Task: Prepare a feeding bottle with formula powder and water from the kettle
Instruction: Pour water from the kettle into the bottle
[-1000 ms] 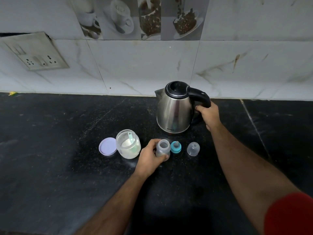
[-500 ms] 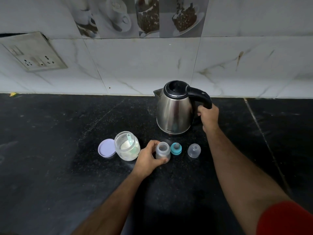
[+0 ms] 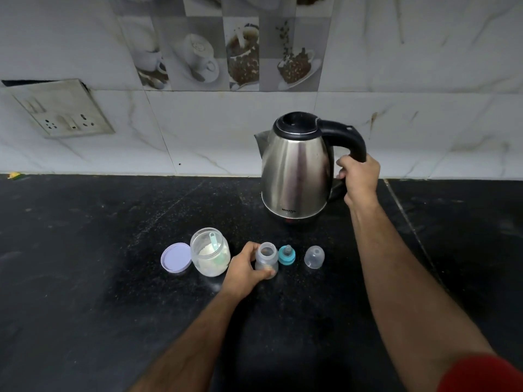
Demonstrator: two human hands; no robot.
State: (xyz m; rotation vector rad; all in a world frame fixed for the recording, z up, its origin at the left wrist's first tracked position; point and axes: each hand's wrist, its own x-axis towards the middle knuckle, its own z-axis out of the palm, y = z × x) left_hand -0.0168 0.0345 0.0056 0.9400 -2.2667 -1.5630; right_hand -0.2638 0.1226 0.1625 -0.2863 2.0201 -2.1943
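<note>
Left fingers: we see them curled round the lower body of the feeding bottle (image 3: 266, 260), thumb on the far side near its neck, fingertips wrapping the near side.
Left hand (image 3: 243, 271): it grips the bottle from the left, wrist low over the black countertop (image 3: 85, 278).
Feeding bottle: small, translucent, open at the top, upright on the countertop, between the formula jar (image 3: 210, 251) and the teal nipple ring (image 3: 287, 254). We cannot tell what is inside it.
Right fingers: we see them wrapped round the lower part of the black handle (image 3: 346, 138) of the kettle (image 3: 294, 176), knuckles toward us.
Right hand (image 3: 359, 179): it holds the handle from the right side; a red sleeve (image 3: 481, 374) shows at the bottom right corner.
Kettle: stainless steel with a black lid, upright, spout to the left, behind the row of bottle parts and near the wall. We cannot tell whether its base touches the countertop.
Formula jar: clear, open, with white powder in it and a light green scoop (image 3: 214, 244) standing in the powder; it stands just left of our left hand.
Jar lid (image 3: 175, 257): lilac, lying flat, touching or just beside the jar's left side.
Nipple ring: teal, with the nipple pointing up, just right of the bottle.
Clear cap (image 3: 314, 257): dome-shaped, standing on the countertop to the right of the ring, apart from it.
Wall: pale marbled tiles, with a band of coffee-cup picture tiles (image 3: 226, 52) above and a socket plate (image 3: 62, 108) on the left.
</note>
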